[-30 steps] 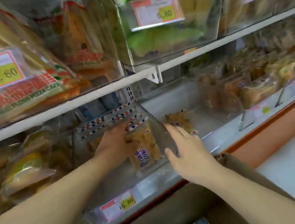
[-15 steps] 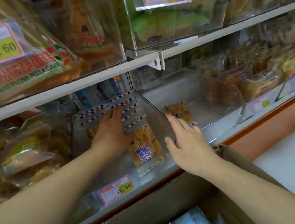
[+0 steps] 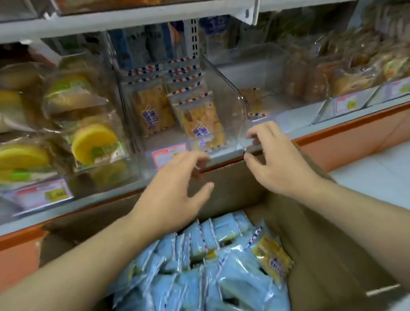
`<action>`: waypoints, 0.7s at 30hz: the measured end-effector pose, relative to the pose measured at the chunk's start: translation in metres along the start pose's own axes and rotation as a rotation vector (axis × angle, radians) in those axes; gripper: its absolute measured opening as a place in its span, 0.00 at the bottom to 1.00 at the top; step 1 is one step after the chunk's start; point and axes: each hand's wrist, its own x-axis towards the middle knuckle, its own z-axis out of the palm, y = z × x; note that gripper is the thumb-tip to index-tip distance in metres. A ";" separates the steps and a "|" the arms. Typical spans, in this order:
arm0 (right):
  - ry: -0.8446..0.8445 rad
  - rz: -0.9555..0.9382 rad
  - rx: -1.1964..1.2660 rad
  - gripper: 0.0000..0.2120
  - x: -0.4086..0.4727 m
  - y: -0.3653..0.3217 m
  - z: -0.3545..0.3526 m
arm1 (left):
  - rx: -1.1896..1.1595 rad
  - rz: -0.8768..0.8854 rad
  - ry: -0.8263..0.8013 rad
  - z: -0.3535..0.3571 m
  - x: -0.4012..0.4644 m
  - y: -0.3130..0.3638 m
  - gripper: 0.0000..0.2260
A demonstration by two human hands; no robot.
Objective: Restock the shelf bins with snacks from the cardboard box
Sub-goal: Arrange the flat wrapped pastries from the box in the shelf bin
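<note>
A cardboard box [image 3: 322,257] below the shelf is full of light-blue snack packets [image 3: 201,280]. The clear shelf bin [image 3: 227,95] in the middle holds several yellow snack packs [image 3: 198,120] with striped edges. My left hand [image 3: 175,195] hovers over the box's far edge in front of the bin, fingers loosely spread and empty. My right hand [image 3: 274,157] hangs just before the bin's front right corner with its fingers loosely curled around nothing.
Bins of round yellow cakes [image 3: 49,138] stand to the left. To the right is a nearly bare bin [image 3: 261,76] with one pack, then bins of brown pastries [image 3: 343,71]. Price tags line the shelf front [image 3: 170,154]. White floor [image 3: 396,183] lies right.
Both hands have drawn back out of the middle bin toward the box. The view has tilted down, so the box's packets now show.
</note>
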 end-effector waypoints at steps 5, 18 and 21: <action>-0.509 0.124 -0.103 0.22 -0.058 0.043 0.058 | -0.057 -0.233 -0.185 0.062 -0.075 -0.052 0.19; -0.950 0.433 -0.171 0.48 -0.099 0.174 0.195 | 0.026 -0.578 -0.529 0.178 -0.126 -0.188 0.52; -0.874 0.417 -0.264 0.27 -0.103 0.186 0.208 | 0.029 -0.598 -0.465 0.183 -0.125 -0.201 0.46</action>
